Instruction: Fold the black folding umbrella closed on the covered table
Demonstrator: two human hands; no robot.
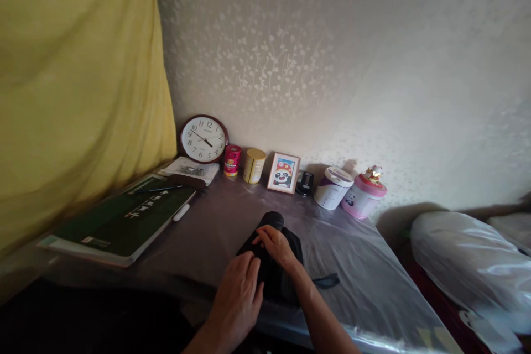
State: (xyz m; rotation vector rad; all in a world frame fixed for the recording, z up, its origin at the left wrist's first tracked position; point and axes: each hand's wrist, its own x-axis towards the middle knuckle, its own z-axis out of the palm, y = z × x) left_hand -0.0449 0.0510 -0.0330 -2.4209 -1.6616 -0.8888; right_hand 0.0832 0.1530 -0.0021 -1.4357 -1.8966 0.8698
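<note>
A black folded item, perhaps an umbrella or a cloth bag (274, 220), lies near the front of the plastic-covered table, with a dark strap (327, 280) trailing to its right. My left hand (239, 289) is on its near left side, fingers bent and pressed together on the black material. Across the top of it reaches my right hand (274, 244), its fingers curled against the fabric. The two hands are close together but apart. Parts of the item are hidden beneath both hands.
Along the wall stand a clock (204, 139), a red can (232, 160), a yellow-lidded can (254, 166), a framed panda picture (284, 172), a black object (305, 183), a white tub (333, 188) and a pink jar (363, 197). A green book (120, 221) lies left on the table (348, 254).
</note>
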